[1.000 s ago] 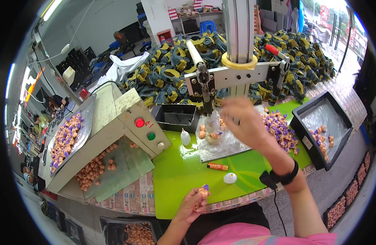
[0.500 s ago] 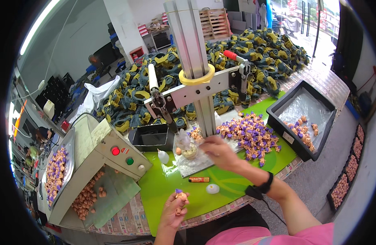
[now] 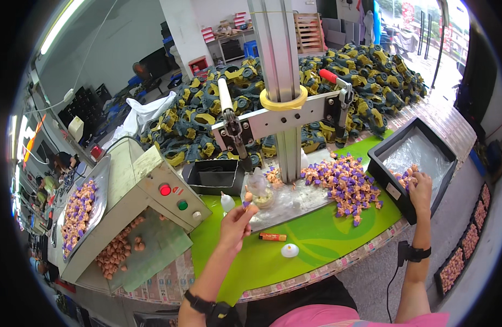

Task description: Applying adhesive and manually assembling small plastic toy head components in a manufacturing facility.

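My left hand (image 3: 236,228) is raised over the near left of the green mat, its fingers pinching a small peach-and-purple toy piece (image 3: 247,204). Just beyond it stand a white dropper bottle (image 3: 227,202) and a small clear dish (image 3: 263,199) with pale contents. My right hand (image 3: 421,191) reaches into the black tray (image 3: 379,173), its fingers curled over peach-and-purple pieces (image 3: 403,176) lying there; what they hold, if anything, is hidden. A heap of similar pieces (image 3: 346,185) covers the right of the mat.
A metal post (image 3: 283,131) with two toggle clamps stands mid-table. At left is a machine (image 3: 147,169) with red and green buttons. An orange tube (image 3: 272,237) and a white round-bottomed bottle (image 3: 289,250) lie near me. Behind rises a pile of yellow-and-dark toy vehicles (image 3: 365,71).
My right hand has gone from beside the clear dish to the black tray on the right. My left hand has moved up and forward with the toy piece. The whole view has shifted slightly.
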